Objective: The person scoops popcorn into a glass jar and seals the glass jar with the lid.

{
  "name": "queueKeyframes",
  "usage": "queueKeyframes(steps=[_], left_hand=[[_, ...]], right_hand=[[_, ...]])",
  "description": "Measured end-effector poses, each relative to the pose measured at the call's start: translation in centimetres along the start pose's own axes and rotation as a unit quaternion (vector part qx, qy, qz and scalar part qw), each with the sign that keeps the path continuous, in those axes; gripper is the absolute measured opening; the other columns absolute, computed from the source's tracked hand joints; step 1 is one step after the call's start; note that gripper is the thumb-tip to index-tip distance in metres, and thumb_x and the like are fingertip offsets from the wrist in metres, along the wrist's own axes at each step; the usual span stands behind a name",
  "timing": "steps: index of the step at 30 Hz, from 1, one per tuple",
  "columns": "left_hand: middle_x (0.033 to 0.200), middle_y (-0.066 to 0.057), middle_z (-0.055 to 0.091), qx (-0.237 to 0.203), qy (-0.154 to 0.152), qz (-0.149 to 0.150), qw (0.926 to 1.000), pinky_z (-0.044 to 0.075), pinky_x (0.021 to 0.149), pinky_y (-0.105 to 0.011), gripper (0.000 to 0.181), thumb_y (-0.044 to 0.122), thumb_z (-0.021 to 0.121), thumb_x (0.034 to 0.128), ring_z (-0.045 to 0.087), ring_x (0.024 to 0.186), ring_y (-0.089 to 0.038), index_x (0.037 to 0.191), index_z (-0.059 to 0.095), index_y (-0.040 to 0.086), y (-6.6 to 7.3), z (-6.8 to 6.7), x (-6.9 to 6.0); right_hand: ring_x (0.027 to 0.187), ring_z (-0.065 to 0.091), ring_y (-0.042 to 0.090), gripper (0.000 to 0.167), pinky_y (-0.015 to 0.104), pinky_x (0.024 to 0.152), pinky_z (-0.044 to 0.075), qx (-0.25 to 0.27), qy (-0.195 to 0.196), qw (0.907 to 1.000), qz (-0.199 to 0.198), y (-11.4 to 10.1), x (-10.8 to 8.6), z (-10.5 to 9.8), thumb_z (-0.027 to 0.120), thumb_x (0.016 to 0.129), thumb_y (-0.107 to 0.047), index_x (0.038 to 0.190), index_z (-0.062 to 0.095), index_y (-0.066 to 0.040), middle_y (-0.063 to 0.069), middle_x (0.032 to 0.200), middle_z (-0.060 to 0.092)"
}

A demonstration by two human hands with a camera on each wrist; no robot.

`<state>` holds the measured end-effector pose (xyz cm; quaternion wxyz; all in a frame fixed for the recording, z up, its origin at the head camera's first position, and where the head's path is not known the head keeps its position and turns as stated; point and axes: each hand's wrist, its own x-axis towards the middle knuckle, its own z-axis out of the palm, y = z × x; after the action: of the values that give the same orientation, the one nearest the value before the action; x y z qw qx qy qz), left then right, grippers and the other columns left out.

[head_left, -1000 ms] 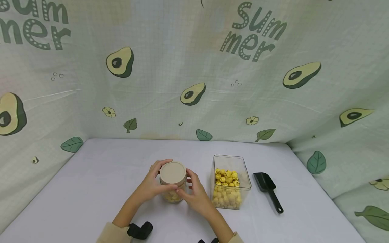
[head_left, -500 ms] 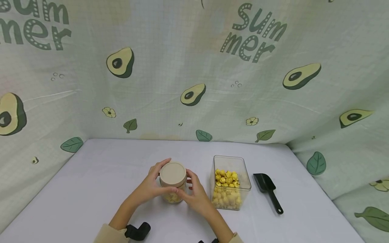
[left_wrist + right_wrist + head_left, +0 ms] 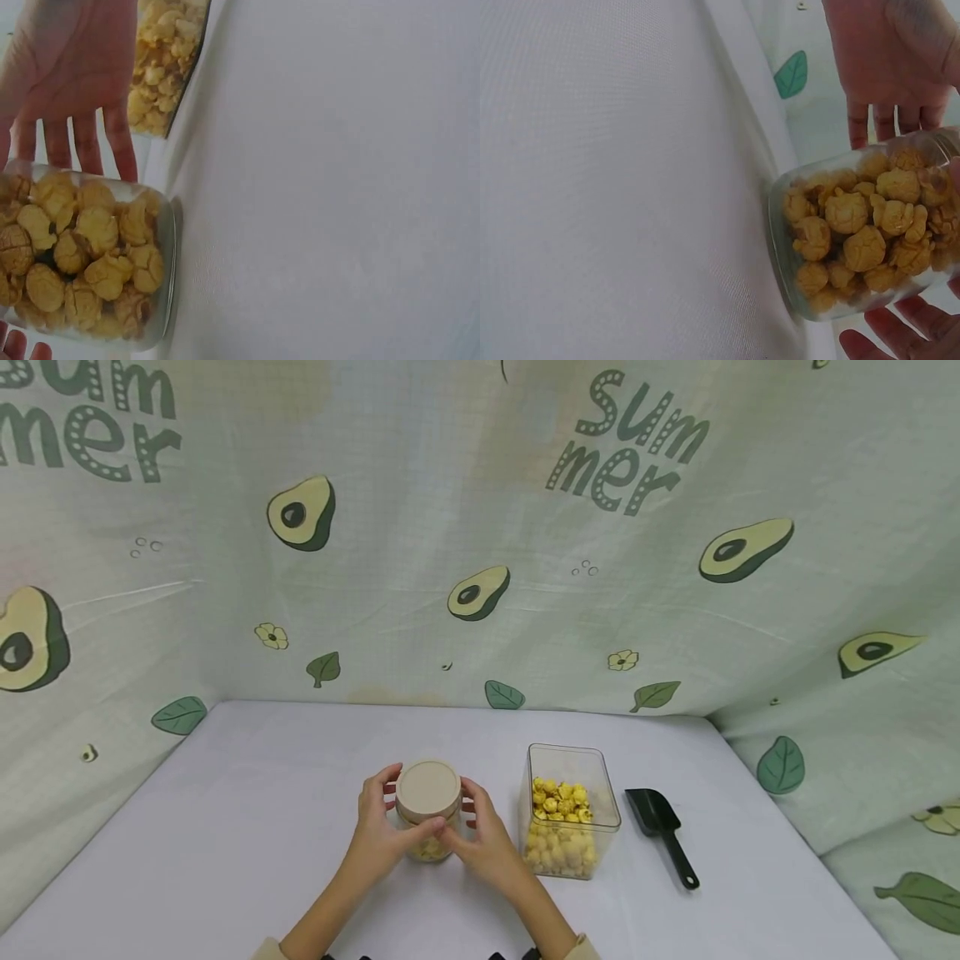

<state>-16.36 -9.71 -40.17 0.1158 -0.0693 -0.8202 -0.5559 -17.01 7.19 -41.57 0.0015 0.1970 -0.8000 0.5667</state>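
Note:
A clear jar of popcorn [image 3: 430, 851] stands upright on the table, topped by a round beige lid [image 3: 428, 787]. My left hand [image 3: 377, 837] grips it from the left and my right hand [image 3: 483, 850] from the right. Both thumbs meet at the front, just under the lid's near edge, while the other fingers reach round the sides. In the left wrist view, the right hand [image 3: 79, 64] shows beyond the popcorn-filled jar [image 3: 82, 255]. The right wrist view shows the left hand [image 3: 892, 56] across the jar [image 3: 862, 232], and its lid lies mostly out of frame.
Right of the jar stands a clear, open square container [image 3: 562, 852], partly filled with yellow popcorn. A black scoop [image 3: 662, 827] lies to its right. The table wears a white cloth [image 3: 225, 827], and an avocado-print curtain [image 3: 390, 635] hangs behind.
My left hand has turned round the jar: its wrist and forearm have swung to the right and its fingertips have shifted back toward me. The right hand keeps its place on the jar.

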Motion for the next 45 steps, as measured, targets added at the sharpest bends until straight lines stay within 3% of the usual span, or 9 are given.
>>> queueKeyframes(steps=[5, 13, 21, 26, 32, 37, 41, 45], left_hand=[[0.129, -0.013, 0.036, -0.006, 0.021, -0.011, 0.9997, 0.033, 0.096, -0.047, 0.089, 0.025, 0.083, 0.0672, 0.029, 0.113, -0.022, 0.135, 0.031, 0.002, 0.3, 0.4, -0.3], [0.127, -0.009, 0.041, 0.027, 0.039, -0.003, 0.9989, 0.036, 0.089, -0.042, 0.083, 0.033, 0.083, 0.0673, 0.032, 0.11, -0.02, 0.13, 0.036, 0.006, 0.5, 0.5, -0.2], [0.122, -0.008, 0.045, 0.047, 0.049, 0.034, 0.9971, 0.038, 0.088, -0.044, 0.08, 0.032, 0.085, 0.0646, 0.035, 0.108, -0.019, 0.126, 0.041, 0.005, 0.4, 0.4, 0.1], [0.121, -0.007, 0.047, 0.063, 0.033, 0.062, 0.9956, 0.039, 0.085, -0.044, 0.077, 0.032, 0.084, 0.0646, 0.036, 0.106, -0.016, 0.124, 0.043, 0.007, -0.1, 0.0, 0.6], [0.119, -0.004, 0.05, 0.068, -0.01, 0.1, 0.9926, 0.042, 0.086, -0.045, 0.074, 0.028, 0.085, 0.0641, 0.037, 0.106, -0.014, 0.123, 0.045, 0.008, -0.9, -0.9, 1.5], [0.12, -0.003, 0.048, 0.053, -0.084, 0.109, 0.9891, 0.041, 0.089, -0.043, 0.072, 0.027, 0.082, 0.0688, 0.034, 0.108, -0.015, 0.127, 0.043, 0.01, -1.4, -2.0, 2.3], [0.125, -0.002, 0.047, 0.036, -0.16, 0.123, 0.9788, 0.041, 0.093, -0.038, 0.069, 0.025, 0.079, 0.0741, 0.034, 0.112, -0.014, 0.132, 0.042, 0.015, -1.9, -3.1, 3.3], [0.129, -0.001, 0.048, 0.02, -0.213, 0.141, 0.9667, 0.041, 0.093, -0.035, 0.068, 0.021, 0.076, 0.0772, 0.038, 0.116, -0.012, 0.135, 0.042, 0.017, -2.3, -4.0, 4.1]], right_hand=[[0.116, 0.044, 0.032, 0.067, 0.052, 0.092, 0.042, 0.001, -0.001, 1.0, -0.006, -0.1, 0.0, 0.0, 0.062, 0.088, -0.027, 0.141, 0.027, -0.003, 0.017, 0.134, 0.041], [0.116, 0.044, 0.032, 0.068, 0.054, 0.092, 0.041, 0.004, -0.002, 1.0, -0.005, -0.1, 0.0, 0.0, 0.063, 0.087, -0.026, 0.141, 0.028, -0.003, 0.017, 0.135, 0.041], [0.116, 0.043, 0.029, 0.069, 0.051, 0.091, 0.041, 0.0, -0.001, 1.0, -0.004, -0.3, 0.0, -0.1, 0.063, 0.086, -0.024, 0.141, 0.028, -0.003, 0.016, 0.136, 0.04], [0.117, 0.043, 0.028, 0.07, 0.051, 0.092, 0.041, 0.006, -0.005, 1.0, 0.0, -0.6, 0.1, -0.2, 0.064, 0.087, -0.023, 0.142, 0.026, -0.003, 0.016, 0.137, 0.04], [0.118, 0.043, 0.031, 0.07, 0.053, 0.093, 0.041, 0.001, -0.01, 0.9999, 0.001, -0.4, 0.1, -0.3, 0.063, 0.087, -0.027, 0.142, 0.025, -0.001, 0.017, 0.136, 0.039], [0.117, 0.043, 0.031, 0.07, 0.052, 0.092, 0.041, 0.0, -0.01, 0.9999, -0.001, -0.2, 0.1, -0.3, 0.062, 0.087, -0.029, 0.141, 0.026, -0.001, 0.017, 0.134, 0.04], [0.117, 0.043, 0.03, 0.071, 0.052, 0.092, 0.041, 0.006, -0.01, 0.9999, 0.002, -0.1, 0.1, -0.3, 0.063, 0.086, -0.03, 0.14, 0.027, -0.001, 0.016, 0.134, 0.041], [0.118, 0.043, 0.031, 0.071, 0.054, 0.092, 0.041, 0.009, -0.011, 0.9999, 0.002, -0.1, 0.1, -0.3, 0.064, 0.086, -0.029, 0.139, 0.028, 0.0, 0.017, 0.136, 0.041]])
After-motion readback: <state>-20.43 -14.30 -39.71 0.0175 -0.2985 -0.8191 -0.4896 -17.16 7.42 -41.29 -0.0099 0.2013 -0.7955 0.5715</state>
